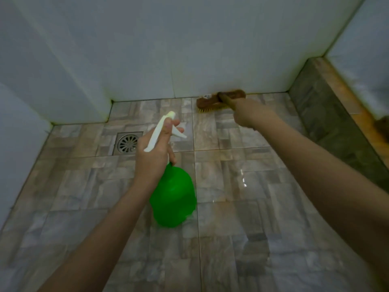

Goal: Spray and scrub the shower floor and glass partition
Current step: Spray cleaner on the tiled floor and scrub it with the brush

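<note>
My left hand [154, 152] grips the white trigger head of a green spray bottle [173, 199], held above the middle of the tiled shower floor [231, 239]. Its nozzle points toward the far wall. My right hand [246, 115] holds the wooden handle of a brown scrub brush [214, 101]. The brush head's yellow bristles press on the floor where it meets the white back wall. No glass partition is in view.
A round metal floor drain [127, 143] sits at the far left of the floor. White tiled walls [147, 49] enclose the back and left. A raised stone curb [328, 114] runs along the right side. Wet patches shine on the near right tiles.
</note>
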Demonstrator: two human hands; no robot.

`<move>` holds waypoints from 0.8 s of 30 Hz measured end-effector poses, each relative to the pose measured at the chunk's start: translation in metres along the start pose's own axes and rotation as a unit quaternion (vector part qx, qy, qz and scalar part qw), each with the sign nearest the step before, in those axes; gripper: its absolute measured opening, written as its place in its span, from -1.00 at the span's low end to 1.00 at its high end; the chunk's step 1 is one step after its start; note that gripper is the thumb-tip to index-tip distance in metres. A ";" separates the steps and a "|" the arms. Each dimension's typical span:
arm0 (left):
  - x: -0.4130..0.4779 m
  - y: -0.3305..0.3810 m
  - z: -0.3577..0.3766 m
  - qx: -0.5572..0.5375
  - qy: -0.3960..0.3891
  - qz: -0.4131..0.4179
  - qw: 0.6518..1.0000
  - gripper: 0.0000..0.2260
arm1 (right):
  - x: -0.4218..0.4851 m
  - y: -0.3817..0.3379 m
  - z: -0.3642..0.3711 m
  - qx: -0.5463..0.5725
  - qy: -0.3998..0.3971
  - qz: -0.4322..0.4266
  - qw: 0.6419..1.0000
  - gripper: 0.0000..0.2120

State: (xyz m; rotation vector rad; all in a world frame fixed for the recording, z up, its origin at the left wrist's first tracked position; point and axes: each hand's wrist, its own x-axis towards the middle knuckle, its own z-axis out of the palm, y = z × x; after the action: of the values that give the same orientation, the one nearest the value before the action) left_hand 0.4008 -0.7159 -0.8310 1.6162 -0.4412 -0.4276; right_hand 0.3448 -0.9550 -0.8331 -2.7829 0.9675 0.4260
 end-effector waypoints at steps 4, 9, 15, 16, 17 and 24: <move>-0.001 -0.001 0.001 -0.008 -0.008 0.010 1.000 -0.81 | -0.069 -0.001 0.005 -0.011 -0.062 0.013 0.998 -0.28; -0.001 0.001 0.009 0.003 -0.028 0.011 1.000 -0.72 | -0.064 0.002 0.056 0.020 0.037 0.047 0.998 -0.21; -0.003 0.002 0.020 0.003 -0.036 0.029 0.999 -0.72 | -0.020 0.051 0.011 0.028 0.011 0.049 0.998 -0.21; -0.002 0.003 0.022 -0.001 -0.035 0.028 0.999 -0.72 | -0.043 0.051 0.008 0.015 -0.021 0.056 0.998 -0.21; -0.002 0.003 0.023 -0.003 -0.034 0.026 0.999 -0.74 | -0.069 0.051 0.011 0.012 -0.052 0.062 0.997 -0.21; -0.002 0.007 0.029 0.002 -0.025 0.019 0.999 -0.77 | -0.050 0.089 0.034 0.045 0.042 0.063 0.996 -0.20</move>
State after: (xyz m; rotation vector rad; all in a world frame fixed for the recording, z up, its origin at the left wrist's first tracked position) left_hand 0.3837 -0.7399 -0.8260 1.6017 -0.5106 -0.4403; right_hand 0.2438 -0.9868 -0.8547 -2.6866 1.1566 0.2774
